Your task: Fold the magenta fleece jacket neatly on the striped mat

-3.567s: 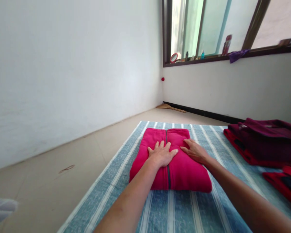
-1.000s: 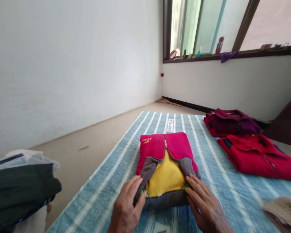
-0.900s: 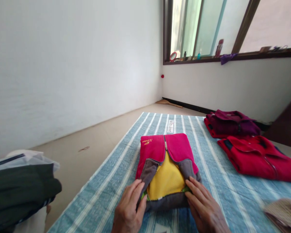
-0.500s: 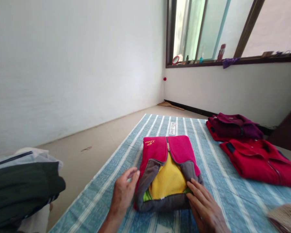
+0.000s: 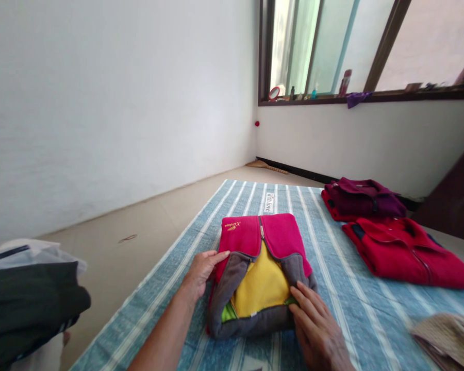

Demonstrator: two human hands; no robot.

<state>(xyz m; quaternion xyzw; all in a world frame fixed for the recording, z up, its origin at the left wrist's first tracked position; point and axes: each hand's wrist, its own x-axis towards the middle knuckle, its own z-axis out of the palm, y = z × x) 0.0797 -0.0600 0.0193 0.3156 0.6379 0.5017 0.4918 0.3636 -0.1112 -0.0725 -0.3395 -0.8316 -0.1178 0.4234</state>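
open-handed, gripping nothing | folded fleece jacket (image 5: pixel 261 281) lying lengthwise, bottom centre | left hand (image 5: pixel 204 272) touching its side, right hand (image 5: pixel 315 330) resting on near edge

From my remote feed I record a plain room in a home, shown by the white plaster wall (image 5: pixel 100 103), tiled floor (image 5: pixel 139 216), a window sill (image 5: pixel 371 95) holding toiletry bottles (image 5: pixel 313 93) and a round mirror (image 5: pixel 274 93), a broom (image 5: pixel 266 167), and folded fleece jackets (image 5: pixel 394 252) on a striped floor mat (image 5: pixel 170 314).

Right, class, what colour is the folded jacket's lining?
Yellow lining, best seen in the head view.
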